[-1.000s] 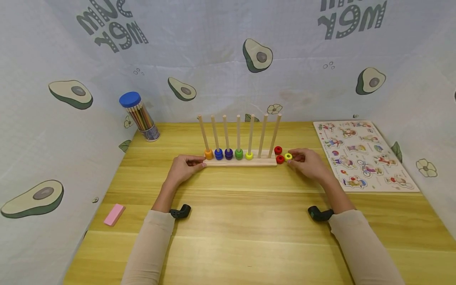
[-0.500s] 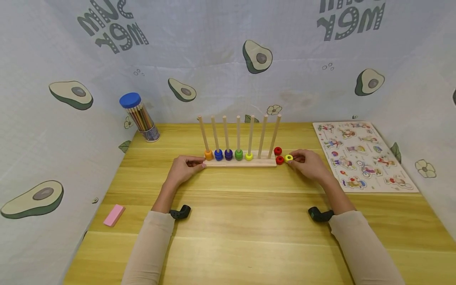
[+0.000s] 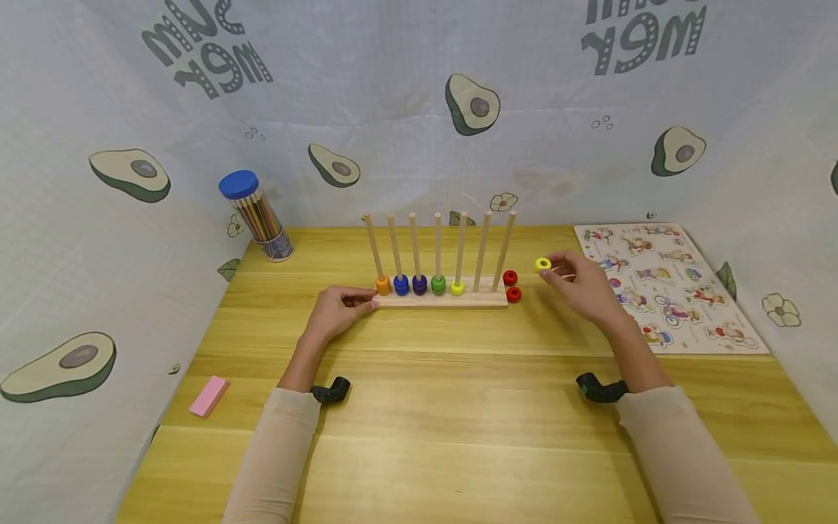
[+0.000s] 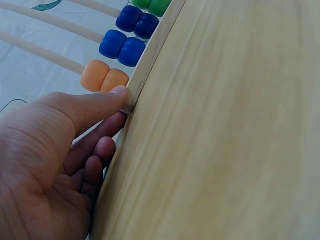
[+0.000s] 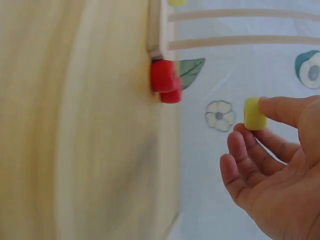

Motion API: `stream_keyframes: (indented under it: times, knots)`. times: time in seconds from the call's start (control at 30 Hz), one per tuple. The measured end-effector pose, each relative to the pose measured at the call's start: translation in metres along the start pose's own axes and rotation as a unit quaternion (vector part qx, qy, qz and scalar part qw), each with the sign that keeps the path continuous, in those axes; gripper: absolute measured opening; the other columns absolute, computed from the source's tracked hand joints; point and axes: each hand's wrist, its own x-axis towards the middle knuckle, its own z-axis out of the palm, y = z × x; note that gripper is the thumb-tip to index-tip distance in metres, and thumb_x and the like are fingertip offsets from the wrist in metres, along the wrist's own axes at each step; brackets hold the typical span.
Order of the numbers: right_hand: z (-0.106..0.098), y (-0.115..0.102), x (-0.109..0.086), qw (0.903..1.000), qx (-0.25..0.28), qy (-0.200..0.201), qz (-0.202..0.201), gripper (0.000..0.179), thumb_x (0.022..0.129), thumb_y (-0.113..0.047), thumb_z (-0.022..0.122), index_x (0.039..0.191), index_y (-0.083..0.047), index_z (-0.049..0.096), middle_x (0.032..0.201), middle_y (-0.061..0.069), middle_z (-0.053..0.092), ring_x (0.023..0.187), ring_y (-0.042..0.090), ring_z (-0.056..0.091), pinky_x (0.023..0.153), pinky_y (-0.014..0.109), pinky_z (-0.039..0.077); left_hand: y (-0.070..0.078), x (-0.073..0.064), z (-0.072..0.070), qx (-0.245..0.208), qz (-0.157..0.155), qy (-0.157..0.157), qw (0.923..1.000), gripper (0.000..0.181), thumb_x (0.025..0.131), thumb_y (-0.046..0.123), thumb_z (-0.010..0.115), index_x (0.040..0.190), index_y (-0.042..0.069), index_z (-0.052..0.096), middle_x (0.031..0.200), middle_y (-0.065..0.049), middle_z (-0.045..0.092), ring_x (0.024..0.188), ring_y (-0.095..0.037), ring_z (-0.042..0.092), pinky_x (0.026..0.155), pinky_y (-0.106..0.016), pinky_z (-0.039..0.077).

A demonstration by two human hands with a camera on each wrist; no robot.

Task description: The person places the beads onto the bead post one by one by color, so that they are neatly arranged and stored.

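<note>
A wooden peg rack (image 3: 442,300) stands on the table, its upright pegs in a row. Orange beads (image 4: 104,76), blue beads (image 4: 122,48), dark blue beads (image 4: 137,22) and green beads (image 3: 439,284) sit in pairs on four of them, shown low on the pegs. The fifth peg carries one yellow bead (image 3: 457,288); the two rightmost pegs are bare. My left hand (image 3: 335,311) grips the rack's left end between thumb and fingers. Lifted above the table, another yellow bead (image 5: 255,114) is pinched by my right hand (image 3: 579,285). Two red beads (image 3: 512,286) lie beside the rack's right end.
A picture puzzle board (image 3: 661,287) lies at the right. At the back left stands a blue-lidded jar of pencils (image 3: 258,216). A pink eraser (image 3: 209,396) lies near the left edge. Patterned cloth (image 3: 406,109) hangs behind the table (image 3: 458,429).
My right hand has lifted the yellow bead off the table, up and to the right, away from the red beads. The left hand has stayed at the rack's end.
</note>
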Motion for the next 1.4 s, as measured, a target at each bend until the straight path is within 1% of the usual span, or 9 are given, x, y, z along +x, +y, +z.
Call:
stream_keyframes:
  times: [0.23, 0.37, 0.47, 0.57, 0.73, 0.9, 0.97, 1.13, 1.4]
  knots:
    - [-0.021, -0.031, -0.001, 0.9985, 0.002, 0.047, -0.028, 0.050, 0.107, -0.041, 0.055, 0.141, -0.004, 0.055, 0.125, 0.022, 0.062, 0.114, 0.034, 0.058, 0.098, 0.043, 0.044, -0.001, 0.000, 0.000, 0.001, 0.000, 0.000, 1.0000, 0.025, 0.089, 0.034, 0.083, 0.112, 0.023, 0.083, 0.096, -0.002, 0.078, 0.079, -0.018, 0.065, 0.066, -0.027, 0.050]
    - [-0.030, -0.048, -0.001, 0.9950, 0.006, 0.083, -0.055, 0.047, 0.106, -0.039, 0.057, 0.139, -0.005, 0.058, 0.122, 0.017, 0.063, 0.108, 0.018, 0.056, 0.092, 0.026, 0.042, -0.001, 0.000, 0.000, 0.001, 0.000, -0.001, 1.0000, 0.025, 0.089, 0.034, 0.083, 0.111, 0.024, 0.083, 0.095, -0.002, 0.078, 0.078, -0.017, 0.064, 0.066, -0.027, 0.050]
    - [-0.034, -0.059, 0.000, 0.9920, 0.024, 0.102, -0.070, 0.045, 0.105, -0.038, 0.060, 0.138, -0.007, 0.060, 0.122, 0.012, 0.063, 0.103, 0.004, 0.053, 0.090, 0.019, 0.040, 0.000, 0.000, 0.000, 0.003, 0.001, 0.000, 1.0000, 0.026, 0.089, 0.035, 0.083, 0.112, 0.023, 0.083, 0.095, -0.001, 0.078, 0.077, -0.016, 0.064, 0.065, -0.027, 0.050]
    - [-0.035, -0.070, 0.003, 0.9893, 0.051, 0.109, -0.082, 0.044, 0.104, -0.036, 0.062, 0.138, -0.009, 0.061, 0.122, 0.005, 0.063, 0.103, -0.001, 0.053, 0.090, 0.020, 0.040, -0.001, 0.000, -0.001, 0.005, 0.001, 0.003, 1.0000, 0.026, 0.089, 0.034, 0.083, 0.112, 0.022, 0.083, 0.096, -0.002, 0.078, 0.077, -0.015, 0.064, 0.066, -0.027, 0.051]
    - [-0.031, -0.088, 0.011, 0.9834, 0.082, 0.110, -0.119, 0.038, 0.103, -0.031, 0.065, 0.134, -0.008, 0.065, 0.116, -0.006, 0.063, 0.105, 0.003, 0.057, 0.091, 0.018, 0.042, -0.002, 0.001, -0.001, 0.003, 0.001, 0.001, 1.0000, 0.024, 0.089, 0.034, 0.083, 0.112, 0.023, 0.083, 0.095, -0.001, 0.078, 0.078, -0.017, 0.065, 0.066, -0.029, 0.051]
    - [-0.024, -0.104, 0.020, 0.9800, 0.090, 0.097, -0.149, 0.033, 0.103, -0.024, 0.065, 0.131, -0.006, 0.066, 0.115, 0.000, 0.064, 0.103, 0.002, 0.057, 0.091, 0.019, 0.043, -0.002, 0.002, 0.000, 0.003, 0.003, -0.001, 1.0000, 0.025, 0.089, 0.035, 0.083, 0.111, 0.024, 0.083, 0.094, -0.001, 0.078, 0.078, -0.019, 0.065, 0.066, -0.030, 0.051]
    - [-0.021, -0.108, 0.023, 0.9802, 0.087, 0.091, -0.153, 0.032, 0.103, -0.023, 0.065, 0.131, -0.007, 0.067, 0.117, 0.006, 0.065, 0.102, 0.001, 0.057, 0.091, 0.020, 0.043, -0.001, 0.001, 0.000, 0.004, 0.006, -0.001, 1.0000, 0.026, 0.088, 0.035, 0.084, 0.111, 0.024, 0.083, 0.095, -0.001, 0.079, 0.078, -0.018, 0.064, 0.066, -0.029, 0.050]
    - [-0.012, -0.114, 0.030, 0.9804, 0.073, 0.083, -0.163, 0.032, 0.104, -0.023, 0.064, 0.131, -0.007, 0.068, 0.117, 0.010, 0.067, 0.103, 0.002, 0.056, 0.094, 0.025, 0.045, -0.002, 0.001, 0.001, 0.006, 0.009, 0.001, 0.9999, 0.026, 0.088, 0.037, 0.084, 0.111, 0.024, 0.083, 0.095, -0.001, 0.079, 0.078, -0.017, 0.064, 0.067, -0.029, 0.050]
    - [0.000, -0.126, 0.039, 0.9824, 0.073, 0.060, -0.161, 0.034, 0.104, -0.029, 0.064, 0.132, -0.010, 0.068, 0.120, 0.010, 0.068, 0.110, 0.017, 0.056, 0.097, 0.039, 0.042, -0.002, 0.002, 0.000, 0.007, 0.012, 0.002, 0.9999, 0.026, 0.089, 0.035, 0.083, 0.111, 0.023, 0.083, 0.093, -0.002, 0.078, 0.077, -0.017, 0.063, 0.066, -0.028, 0.050]
